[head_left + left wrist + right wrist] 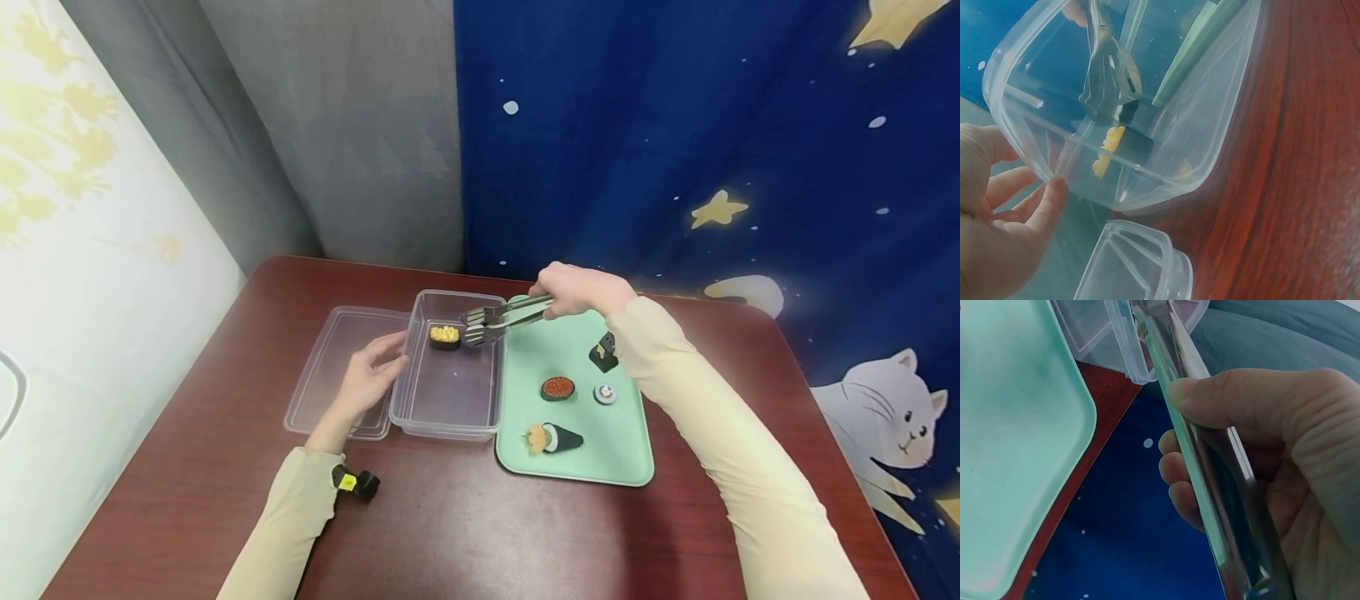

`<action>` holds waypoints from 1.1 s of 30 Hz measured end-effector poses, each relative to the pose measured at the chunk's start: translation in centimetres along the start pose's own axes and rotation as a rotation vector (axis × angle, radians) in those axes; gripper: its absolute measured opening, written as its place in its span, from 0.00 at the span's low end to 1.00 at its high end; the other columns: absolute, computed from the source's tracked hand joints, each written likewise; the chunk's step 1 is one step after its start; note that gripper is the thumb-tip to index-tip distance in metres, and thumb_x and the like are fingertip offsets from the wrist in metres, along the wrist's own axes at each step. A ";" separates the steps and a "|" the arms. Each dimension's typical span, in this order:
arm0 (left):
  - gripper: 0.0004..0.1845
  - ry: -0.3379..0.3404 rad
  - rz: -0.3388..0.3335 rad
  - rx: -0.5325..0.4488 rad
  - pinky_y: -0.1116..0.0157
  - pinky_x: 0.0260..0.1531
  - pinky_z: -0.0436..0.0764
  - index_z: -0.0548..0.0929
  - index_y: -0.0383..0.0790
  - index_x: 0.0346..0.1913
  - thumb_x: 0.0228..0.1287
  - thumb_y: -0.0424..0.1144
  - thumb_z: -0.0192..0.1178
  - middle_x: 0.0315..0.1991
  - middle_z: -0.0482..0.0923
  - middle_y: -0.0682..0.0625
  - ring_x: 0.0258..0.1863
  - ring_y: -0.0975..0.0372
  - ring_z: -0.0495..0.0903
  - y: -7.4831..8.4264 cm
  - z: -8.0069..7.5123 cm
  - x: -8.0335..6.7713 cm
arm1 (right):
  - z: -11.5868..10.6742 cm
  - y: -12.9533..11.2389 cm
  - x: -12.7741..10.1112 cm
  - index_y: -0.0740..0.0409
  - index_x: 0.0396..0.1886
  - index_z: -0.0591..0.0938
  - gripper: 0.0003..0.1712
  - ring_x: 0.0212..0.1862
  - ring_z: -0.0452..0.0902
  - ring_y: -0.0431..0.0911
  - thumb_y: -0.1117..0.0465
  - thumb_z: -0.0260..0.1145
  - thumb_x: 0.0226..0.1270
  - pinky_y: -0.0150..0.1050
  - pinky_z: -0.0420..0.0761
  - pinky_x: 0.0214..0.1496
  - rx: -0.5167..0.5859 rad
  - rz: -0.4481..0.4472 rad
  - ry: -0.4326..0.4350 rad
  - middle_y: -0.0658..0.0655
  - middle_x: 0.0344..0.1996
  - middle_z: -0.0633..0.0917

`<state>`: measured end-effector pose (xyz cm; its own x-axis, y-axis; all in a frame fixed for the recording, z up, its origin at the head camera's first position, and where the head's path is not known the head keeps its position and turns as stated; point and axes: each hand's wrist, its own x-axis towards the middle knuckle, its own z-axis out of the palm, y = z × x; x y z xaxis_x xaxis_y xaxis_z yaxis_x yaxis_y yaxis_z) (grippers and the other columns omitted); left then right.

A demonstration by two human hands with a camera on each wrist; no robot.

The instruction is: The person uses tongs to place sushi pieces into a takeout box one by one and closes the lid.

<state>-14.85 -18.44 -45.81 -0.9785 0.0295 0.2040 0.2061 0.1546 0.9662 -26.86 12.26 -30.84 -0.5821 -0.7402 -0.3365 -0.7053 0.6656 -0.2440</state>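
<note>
My right hand [573, 289] grips metal tongs [1210, 469] with fork-like ends, thumb on top and fingers curled round the handles. The tongs' two ends stand apart over the clear plastic container [447, 417]. On the container's floor, just left of the tongs' ends, sits a dark-wrapped sushi piece with yellow topping [445, 337]. My left hand [370, 375] is at the container's left side, its extended fingertips touching the outer wall; the left wrist view shows these fingers [1054, 203] at the wall.
A clear lid [322, 375] lies left of the container, partly under my left hand. To the right, a green tray [573, 467] carries a red-topped sushi piece [557, 388], a round roll [604, 393], a cone-shaped hand roll [564, 438] and a black piece [602, 354] near my right sleeve.
</note>
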 end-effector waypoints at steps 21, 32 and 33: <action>0.22 -0.013 -0.063 0.019 0.78 0.48 0.77 0.70 0.22 0.59 0.61 0.22 0.56 0.60 0.68 0.31 0.55 0.44 0.71 0.8 0.0 -0.1 | -0.5 -3.1 3.2 0.54 0.15 0.68 0.15 0.20 0.51 0.40 0.77 0.55 0.47 0.32 0.52 0.21 -0.169 0.104 -0.085 0.46 0.15 0.58; 0.22 -0.002 -0.065 0.005 0.77 0.47 0.77 0.72 0.24 0.59 0.61 0.23 0.57 0.60 0.69 0.34 0.55 0.45 0.71 0.0 -0.1 0.2 | -1.0 -4.4 3.7 0.55 0.20 0.69 0.13 0.23 0.53 0.42 0.76 0.55 0.54 0.33 0.55 0.23 -0.200 0.171 -0.125 0.48 0.19 0.59; 0.22 -0.002 -0.066 0.009 0.77 0.47 0.77 0.72 0.24 0.59 0.61 0.23 0.57 0.59 0.69 0.34 0.55 0.45 0.71 0.0 -0.1 0.2 | -0.9 -4.3 3.6 0.54 0.20 0.68 0.14 0.23 0.53 0.42 0.76 0.55 0.54 0.33 0.54 0.23 -0.198 0.175 -0.127 0.48 0.18 0.58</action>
<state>-15.03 -18.51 -45.78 -0.9900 0.0205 0.1397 0.1411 0.1652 0.9761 -26.30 6.63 -30.17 -0.6555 -0.5895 -0.4720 -0.6710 0.7415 0.0058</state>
